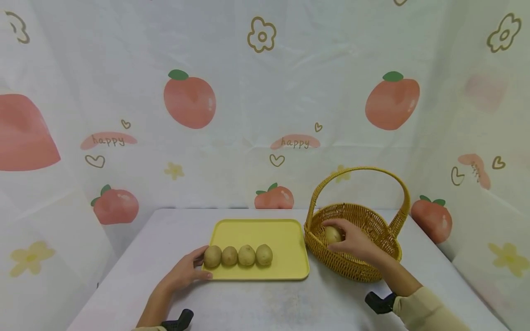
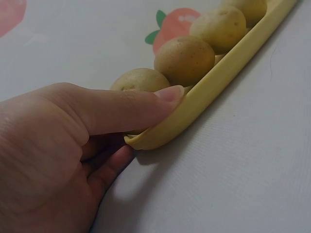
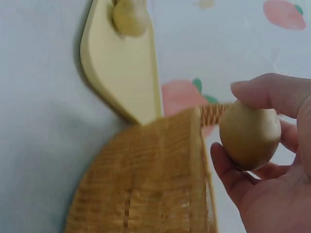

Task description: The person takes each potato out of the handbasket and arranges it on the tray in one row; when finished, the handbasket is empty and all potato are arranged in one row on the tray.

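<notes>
Over the left side of the wicker basket, my right hand pinches a potato between thumb and fingers. The right wrist view shows this potato held above the level of the basket's rim. On the yellow tray several potatoes stand in a row along the near side. My left hand grips the tray's near left corner, beside the leftmost potato. In the left wrist view the thumb lies along the rim, with other fingers beneath the corner and partly hidden.
The basket stands right of the tray, nearly touching it, and its tall arched handle rises above the right hand. Both rest on a white-covered table. Behind hangs a white curtain printed with fruit and flowers.
</notes>
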`<state>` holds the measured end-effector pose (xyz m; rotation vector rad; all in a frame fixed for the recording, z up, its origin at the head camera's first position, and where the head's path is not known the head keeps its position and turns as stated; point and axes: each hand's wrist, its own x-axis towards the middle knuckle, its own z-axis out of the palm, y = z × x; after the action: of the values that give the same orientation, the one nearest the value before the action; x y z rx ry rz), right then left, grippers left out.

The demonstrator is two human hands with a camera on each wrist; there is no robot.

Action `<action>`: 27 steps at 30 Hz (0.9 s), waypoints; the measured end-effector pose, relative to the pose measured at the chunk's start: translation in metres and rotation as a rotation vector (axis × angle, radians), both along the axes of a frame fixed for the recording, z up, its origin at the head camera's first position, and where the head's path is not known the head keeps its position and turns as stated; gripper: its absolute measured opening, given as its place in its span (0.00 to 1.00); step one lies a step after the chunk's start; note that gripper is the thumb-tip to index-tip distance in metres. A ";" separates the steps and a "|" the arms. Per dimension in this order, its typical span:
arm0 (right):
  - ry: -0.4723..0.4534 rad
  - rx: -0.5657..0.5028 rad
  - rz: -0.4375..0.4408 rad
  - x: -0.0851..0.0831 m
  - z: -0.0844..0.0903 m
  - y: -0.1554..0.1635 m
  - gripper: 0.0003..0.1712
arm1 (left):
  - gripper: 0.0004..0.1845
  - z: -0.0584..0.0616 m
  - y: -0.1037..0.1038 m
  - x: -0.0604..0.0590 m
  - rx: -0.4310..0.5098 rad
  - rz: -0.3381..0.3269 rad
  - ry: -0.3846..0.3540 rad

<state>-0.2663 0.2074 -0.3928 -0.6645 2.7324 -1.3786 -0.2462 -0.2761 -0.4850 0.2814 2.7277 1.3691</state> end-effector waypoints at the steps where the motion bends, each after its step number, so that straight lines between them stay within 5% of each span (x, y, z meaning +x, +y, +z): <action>1: 0.004 -0.008 0.001 0.000 0.001 -0.004 0.36 | 0.51 0.000 0.000 0.000 0.002 -0.001 0.003; 7: -0.010 -0.050 0.035 0.002 0.005 -0.029 0.36 | 0.51 0.001 0.001 0.001 -0.001 -0.003 0.010; 11: 0.064 0.001 0.069 0.001 0.001 -0.046 0.36 | 0.50 0.002 0.001 0.002 0.002 -0.019 0.026; 21: 0.142 0.043 0.120 -0.003 -0.016 -0.087 0.37 | 0.51 0.002 0.001 0.001 0.003 0.002 0.007; 27: 0.099 0.067 0.151 -0.010 -0.038 -0.106 0.37 | 0.51 0.002 0.001 0.001 0.005 -0.001 0.009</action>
<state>-0.2764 0.1015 -0.4303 -0.9372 2.7212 -1.2495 -0.2454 -0.2750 -0.4828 0.2898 2.7311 1.3785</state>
